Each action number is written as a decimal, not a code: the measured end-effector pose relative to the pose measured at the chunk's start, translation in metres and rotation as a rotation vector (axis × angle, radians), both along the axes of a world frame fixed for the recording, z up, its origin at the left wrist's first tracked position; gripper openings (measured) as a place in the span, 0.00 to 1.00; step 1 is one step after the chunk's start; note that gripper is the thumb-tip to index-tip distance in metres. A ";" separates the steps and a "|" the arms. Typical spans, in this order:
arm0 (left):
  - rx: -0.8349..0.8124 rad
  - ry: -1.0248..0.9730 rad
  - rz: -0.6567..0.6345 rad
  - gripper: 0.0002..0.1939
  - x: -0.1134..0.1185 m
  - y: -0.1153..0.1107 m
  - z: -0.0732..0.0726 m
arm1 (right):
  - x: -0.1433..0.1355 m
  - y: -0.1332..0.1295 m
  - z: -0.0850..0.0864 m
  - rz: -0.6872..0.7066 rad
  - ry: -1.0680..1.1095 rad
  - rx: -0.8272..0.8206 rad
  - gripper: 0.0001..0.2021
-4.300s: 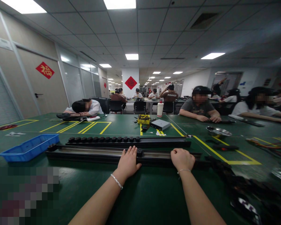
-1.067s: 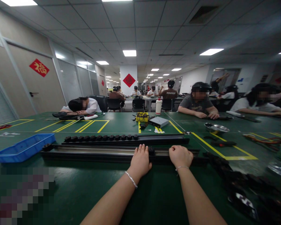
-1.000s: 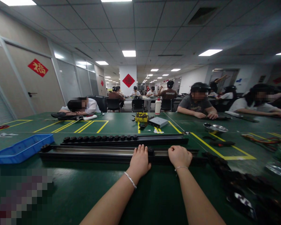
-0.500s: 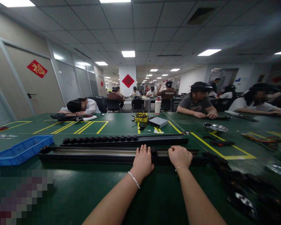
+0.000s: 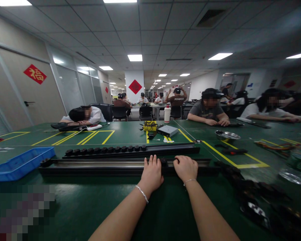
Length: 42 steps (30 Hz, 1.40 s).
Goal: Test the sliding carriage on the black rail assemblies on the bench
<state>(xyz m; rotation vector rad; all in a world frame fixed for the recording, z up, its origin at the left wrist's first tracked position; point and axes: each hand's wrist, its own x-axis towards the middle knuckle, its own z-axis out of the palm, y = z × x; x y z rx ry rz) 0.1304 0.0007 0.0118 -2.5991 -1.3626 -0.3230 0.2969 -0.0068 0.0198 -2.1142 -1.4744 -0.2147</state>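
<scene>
A long black rail (image 5: 95, 164) with a shiny metal channel lies crosswise in front of me. My left hand (image 5: 152, 172) rests over it with its fingers stretched forward. Just right of those fingertips, a small black part (image 5: 164, 161) sits in the channel. My right hand (image 5: 187, 168) is curled over the rail on the other side of that part, fingers bent. Whatever is under its fingers is hidden. Behind lies a second black rail (image 5: 170, 148), with a row of round black pieces (image 5: 111, 149) along its left half.
A blue tray (image 5: 22, 164) stands left of the rails. At right are a metal bowl (image 5: 227, 136), a jumble of black parts (image 5: 253, 187) and a clear plastic bottle (image 5: 299, 160). Beyond the rails lie a grey box (image 5: 167, 131) and a yellow item (image 5: 149, 126). Several people sit across the table.
My right hand has moved left along the rail, nearer the small black part, and its fist has loosened slightly. My left hand stays over the rail. The view has shifted a little.
</scene>
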 end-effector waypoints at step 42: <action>0.050 -0.246 -0.096 0.20 -0.008 0.003 -0.009 | -0.034 0.004 0.006 0.028 0.069 -0.091 0.16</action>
